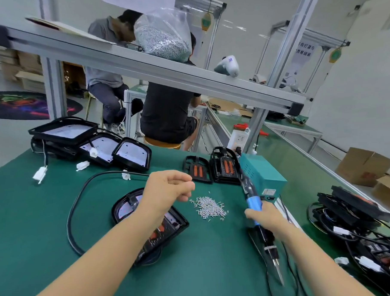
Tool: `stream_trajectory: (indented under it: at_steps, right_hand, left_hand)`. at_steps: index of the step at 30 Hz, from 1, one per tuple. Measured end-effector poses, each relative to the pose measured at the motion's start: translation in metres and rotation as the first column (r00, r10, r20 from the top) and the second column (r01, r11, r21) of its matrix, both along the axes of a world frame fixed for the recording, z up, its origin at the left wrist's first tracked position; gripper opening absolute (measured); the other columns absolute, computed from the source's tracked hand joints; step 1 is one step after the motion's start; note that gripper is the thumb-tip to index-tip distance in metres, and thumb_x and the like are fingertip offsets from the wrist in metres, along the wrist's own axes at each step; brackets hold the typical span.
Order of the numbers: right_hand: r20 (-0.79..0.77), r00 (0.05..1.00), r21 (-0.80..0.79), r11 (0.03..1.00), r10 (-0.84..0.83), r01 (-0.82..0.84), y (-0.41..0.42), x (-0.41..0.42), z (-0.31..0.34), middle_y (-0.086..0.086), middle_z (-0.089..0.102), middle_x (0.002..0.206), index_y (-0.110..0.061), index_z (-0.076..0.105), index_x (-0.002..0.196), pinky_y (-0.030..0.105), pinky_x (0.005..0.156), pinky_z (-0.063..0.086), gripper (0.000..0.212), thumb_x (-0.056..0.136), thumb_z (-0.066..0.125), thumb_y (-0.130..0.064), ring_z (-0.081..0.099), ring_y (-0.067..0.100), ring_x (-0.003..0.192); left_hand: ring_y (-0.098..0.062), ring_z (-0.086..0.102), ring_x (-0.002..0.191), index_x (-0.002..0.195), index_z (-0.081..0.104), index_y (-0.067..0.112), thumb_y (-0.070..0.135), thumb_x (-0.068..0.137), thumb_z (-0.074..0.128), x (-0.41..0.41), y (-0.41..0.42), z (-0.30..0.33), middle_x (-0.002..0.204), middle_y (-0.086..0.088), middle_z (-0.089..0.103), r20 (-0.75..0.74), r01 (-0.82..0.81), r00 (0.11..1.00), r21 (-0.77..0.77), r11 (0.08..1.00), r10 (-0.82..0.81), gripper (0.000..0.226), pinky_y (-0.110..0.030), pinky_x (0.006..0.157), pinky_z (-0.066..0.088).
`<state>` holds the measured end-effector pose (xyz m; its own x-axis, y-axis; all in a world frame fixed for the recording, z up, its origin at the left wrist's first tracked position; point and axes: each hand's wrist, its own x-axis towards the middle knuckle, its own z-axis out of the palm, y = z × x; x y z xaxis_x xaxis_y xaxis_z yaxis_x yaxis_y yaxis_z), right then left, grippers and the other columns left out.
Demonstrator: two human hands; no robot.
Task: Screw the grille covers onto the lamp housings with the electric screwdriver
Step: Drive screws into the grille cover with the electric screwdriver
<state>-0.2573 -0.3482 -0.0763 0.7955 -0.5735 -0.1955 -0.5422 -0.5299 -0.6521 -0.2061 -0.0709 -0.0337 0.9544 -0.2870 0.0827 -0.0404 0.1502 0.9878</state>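
Now my right hand (265, 219) grips the screwdriver (254, 203); my left hand (166, 189), fingers loosely curled, hovers above the screws (209, 207).

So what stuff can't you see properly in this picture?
Only the head view here:
- Lamp housing: its middle is hidden behind the left hand and forearm.
- Left hand's fingertips: too small and blurred to tell if they pinch a screw.
- Screws: too tiny to count.
- Electric screwdriver: its middle is covered by the right hand.
- Lamp stack: cut off by the right edge.
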Motion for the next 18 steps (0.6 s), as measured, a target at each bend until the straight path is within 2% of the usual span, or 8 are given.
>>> stream_trajectory:
  at_steps: [2,4,5,7,8,10,18]
  right_hand:
    - [0.109,0.988,0.218,0.973,-0.106,0.080,0.000,0.004,0.020,0.009,0.049,0.073,-0.006,0.052,0.090,0.025,0.054,0.036,0.019,0.079,0.066,-0.012,0.044,0.020,0.057]
    - [0.205,0.962,0.444,0.893,-0.181,0.073,0.008,0.007,0.043,0.009,0.050,0.066,-0.006,0.054,0.087,0.024,0.051,0.038,0.015,0.077,0.064,-0.005,0.043,0.019,0.051]
    - [0.262,0.942,0.560,0.828,-0.209,0.028,0.015,0.009,0.053,0.006,0.051,0.061,-0.008,0.055,0.085,0.023,0.049,0.038,0.013,0.077,0.062,-0.001,0.044,0.017,0.047]
    - [0.382,0.873,0.769,0.628,-0.303,-0.118,0.031,0.012,0.071,0.001,0.052,0.053,-0.013,0.053,0.083,0.018,0.044,0.042,0.016,0.083,0.056,0.002,0.046,0.013,0.041]
    - [0.428,0.828,0.825,0.531,-0.361,-0.195,0.040,0.014,0.079,0.000,0.053,0.053,-0.015,0.052,0.084,0.018,0.044,0.045,0.018,0.085,0.054,0.003,0.048,0.012,0.041]
    - [0.496,0.743,0.851,0.423,-0.450,-0.312,0.061,0.014,0.088,0.001,0.054,0.054,-0.016,0.052,0.085,0.020,0.048,0.048,0.019,0.086,0.055,0.003,0.050,0.013,0.045]
    - [0.567,0.438,0.766,0.251,-0.698,-0.592,0.133,0.019,0.095,-0.002,0.053,0.059,-0.014,0.056,0.088,0.021,0.053,0.050,0.014,0.084,0.060,-0.001,0.051,0.010,0.047]
  left_hand:
    - [-0.011,0.061,0.053,0.073,0.072,0.008,-0.001,0.078,0.072,0.004,0.010,-0.002,0.063,-0.008,0.069,-0.028,-0.011,1.000,-0.015,1.000,0.010,0.010,-0.019,0.051,0.051]
    - [-0.011,0.061,0.054,0.073,0.072,0.009,0.002,0.080,0.071,0.008,0.018,-0.005,0.064,-0.006,0.069,-0.063,-0.022,0.998,-0.028,0.999,0.020,0.010,-0.018,0.051,0.051]
    - [-0.011,0.061,0.054,0.074,0.072,0.008,0.002,0.080,0.071,0.009,0.020,-0.007,0.065,-0.006,0.069,-0.086,-0.025,0.996,-0.041,0.999,0.021,0.008,-0.018,0.051,0.051]
    - [-0.011,0.061,0.054,0.076,0.072,0.005,0.000,0.079,0.071,0.011,0.024,-0.010,0.065,-0.006,0.068,-0.141,-0.026,0.990,-0.086,0.996,0.014,0.006,-0.018,0.053,0.052]
    - [-0.011,0.062,0.055,0.077,0.072,0.004,-0.002,0.078,0.071,0.011,0.025,-0.011,0.066,-0.007,0.068,-0.171,-0.025,0.985,-0.112,0.993,0.005,0.006,-0.018,0.054,0.053]
    - [-0.013,0.063,0.056,0.081,0.071,0.001,-0.005,0.076,0.070,0.009,0.027,-0.013,0.069,-0.011,0.069,-0.223,-0.009,0.974,-0.153,0.988,-0.025,0.008,-0.018,0.055,0.054]
    - [-0.012,0.063,0.059,0.094,0.067,-0.002,-0.001,0.084,0.062,0.000,0.045,-0.020,0.074,-0.009,0.070,-0.300,0.037,0.945,-0.298,0.954,-0.130,0.012,-0.021,0.055,0.055]
